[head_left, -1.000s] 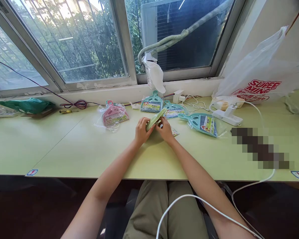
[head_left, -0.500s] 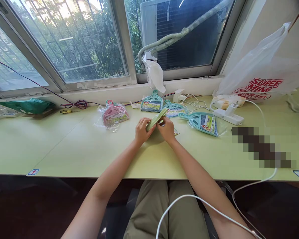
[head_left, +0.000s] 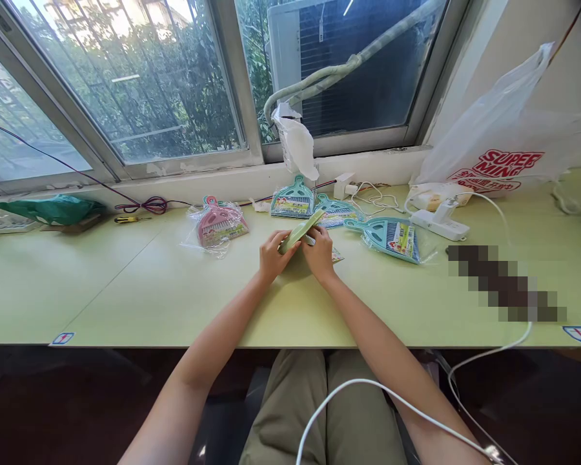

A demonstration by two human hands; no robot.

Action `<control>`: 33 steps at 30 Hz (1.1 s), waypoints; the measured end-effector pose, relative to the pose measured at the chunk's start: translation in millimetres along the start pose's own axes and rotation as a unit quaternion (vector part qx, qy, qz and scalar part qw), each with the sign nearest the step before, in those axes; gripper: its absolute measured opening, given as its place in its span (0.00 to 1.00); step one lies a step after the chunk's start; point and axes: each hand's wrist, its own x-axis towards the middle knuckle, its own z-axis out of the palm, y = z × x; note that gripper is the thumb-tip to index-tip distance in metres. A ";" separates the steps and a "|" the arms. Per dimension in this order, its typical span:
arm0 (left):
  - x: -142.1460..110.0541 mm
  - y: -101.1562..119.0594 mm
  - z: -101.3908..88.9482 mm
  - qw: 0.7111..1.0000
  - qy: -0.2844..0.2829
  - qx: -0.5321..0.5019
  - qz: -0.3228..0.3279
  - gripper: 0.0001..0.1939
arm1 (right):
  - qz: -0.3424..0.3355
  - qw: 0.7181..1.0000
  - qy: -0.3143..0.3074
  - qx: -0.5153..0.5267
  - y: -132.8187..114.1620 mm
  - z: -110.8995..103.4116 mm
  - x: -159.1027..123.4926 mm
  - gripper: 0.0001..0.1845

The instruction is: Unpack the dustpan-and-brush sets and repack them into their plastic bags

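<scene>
My left hand (head_left: 272,255) is closed around the side of a light green dustpan (head_left: 302,230), tilted up and seen nearly edge-on. My right hand (head_left: 318,253) is closed at its other side, the fingertips bent in against it. A small pale piece (head_left: 309,240) shows by the right fingers; I cannot make out what it is. Partly behind the right hand, a printed card (head_left: 337,256) lies on the table. Just beyond are bagged teal dustpan-and-brush sets: one against the sill (head_left: 293,199), another (head_left: 337,213) beside it, and a third (head_left: 385,237) to the right.
A bagged pink dustpan set (head_left: 220,221) lies left on the green table (head_left: 140,297). Farther left are a yellow screwdriver (head_left: 128,219), coiled cable (head_left: 155,205) and green bag (head_left: 53,210). To the right stand a power strip (head_left: 439,224) and plastic bag (head_left: 494,142). A white cable (head_left: 368,381) crosses my lap.
The view has shifted slightly. Both hands keep hold of the dustpan, and a bit more of the pale piece shows by the right fingers.
</scene>
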 end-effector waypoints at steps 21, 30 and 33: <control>3.3 6.6 -2.6 0.999 0.021 -0.011 -0.040 0.15 | -0.001 0.995 -0.077 0.062 -5.9 -14.9 8.7 0.12; 26.5 -46.7 -32.3 0.936 0.279 -0.022 -0.215 0.25 | 0.043 0.980 -0.121 0.152 -3.0 -18.2 9.6 0.12; 35.3 -72.0 -55.3 0.894 0.358 -0.024 -0.269 0.26 | 0.031 0.975 -0.112 0.188 -0.4 -17.2 10.2 0.13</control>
